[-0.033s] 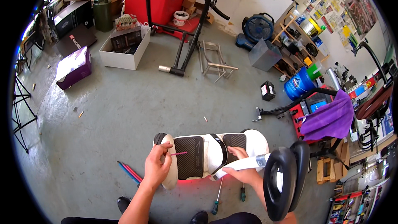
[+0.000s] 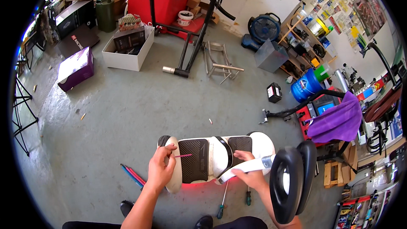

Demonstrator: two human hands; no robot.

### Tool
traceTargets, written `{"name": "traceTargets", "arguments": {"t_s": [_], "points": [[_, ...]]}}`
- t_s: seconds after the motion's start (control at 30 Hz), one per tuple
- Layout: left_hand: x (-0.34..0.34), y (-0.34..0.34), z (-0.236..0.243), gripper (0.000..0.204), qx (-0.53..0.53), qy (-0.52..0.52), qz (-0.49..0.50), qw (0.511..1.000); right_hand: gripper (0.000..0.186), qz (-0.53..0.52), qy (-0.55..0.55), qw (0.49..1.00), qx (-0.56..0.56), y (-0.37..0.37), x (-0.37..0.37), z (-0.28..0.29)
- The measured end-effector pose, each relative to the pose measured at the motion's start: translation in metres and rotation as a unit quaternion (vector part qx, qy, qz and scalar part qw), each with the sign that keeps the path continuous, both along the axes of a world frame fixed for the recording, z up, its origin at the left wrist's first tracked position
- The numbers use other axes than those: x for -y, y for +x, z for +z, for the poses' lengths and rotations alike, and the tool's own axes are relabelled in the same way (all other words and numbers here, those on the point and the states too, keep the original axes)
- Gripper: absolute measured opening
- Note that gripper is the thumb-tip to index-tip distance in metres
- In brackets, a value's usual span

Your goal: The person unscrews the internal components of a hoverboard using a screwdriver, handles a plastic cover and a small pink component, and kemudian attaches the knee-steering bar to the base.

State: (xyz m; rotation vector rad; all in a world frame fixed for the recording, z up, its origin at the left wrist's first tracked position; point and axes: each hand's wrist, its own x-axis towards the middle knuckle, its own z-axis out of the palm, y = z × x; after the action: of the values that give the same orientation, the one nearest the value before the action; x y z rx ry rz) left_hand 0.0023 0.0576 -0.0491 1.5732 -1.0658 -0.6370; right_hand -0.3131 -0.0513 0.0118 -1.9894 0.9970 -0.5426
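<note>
A white self-balancing scooter (image 2: pixel 219 161) with dark ribbed foot mats lies on the floor in front of me, a red glow along its near edge. Over its left wheel cover my left hand (image 2: pixel 162 166) is closed, pinching a thin pink rod (image 2: pixel 183 155) that points right across the left mat. My right hand (image 2: pixel 253 179) grips the white steering bar (image 2: pixel 250 165), which slants over the scooter's right half. Black padded knee rests (image 2: pixel 286 186) form the bar's right end, above my right forearm. Whether the bar's lower end is joined to the scooter I cannot tell.
Two screwdrivers (image 2: pixel 221 211) lie near my feet. Blue and pink rods (image 2: pixel 135 176) rest left of the scooter. Farther off are a purple box (image 2: pixel 76 68), a white carton (image 2: pixel 123 61), a metal frame (image 2: pixel 222 65) and a stand with a purple cloth (image 2: pixel 337 121).
My right hand and the steering bar with its knee rests have shifted very slightly upward. My left hand and the scooter look the same.
</note>
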Motion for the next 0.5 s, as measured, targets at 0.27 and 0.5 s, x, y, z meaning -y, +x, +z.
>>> {"name": "traceTargets", "arguments": {"t_s": [0.27, 0.5], "points": [[0.006, 0.002, 0.011, 0.013, -0.024, 0.061, -0.012, 0.998, 0.016, -0.213, 0.099, 0.937, 0.258, 0.039, -0.011, 0.030], [-0.008, -0.001, 0.011, 0.019, 0.152, 0.078, -0.045, 0.984, 0.021, -0.264, 0.109, 0.886, 0.365, 0.071, 0.015, 0.053]]}}
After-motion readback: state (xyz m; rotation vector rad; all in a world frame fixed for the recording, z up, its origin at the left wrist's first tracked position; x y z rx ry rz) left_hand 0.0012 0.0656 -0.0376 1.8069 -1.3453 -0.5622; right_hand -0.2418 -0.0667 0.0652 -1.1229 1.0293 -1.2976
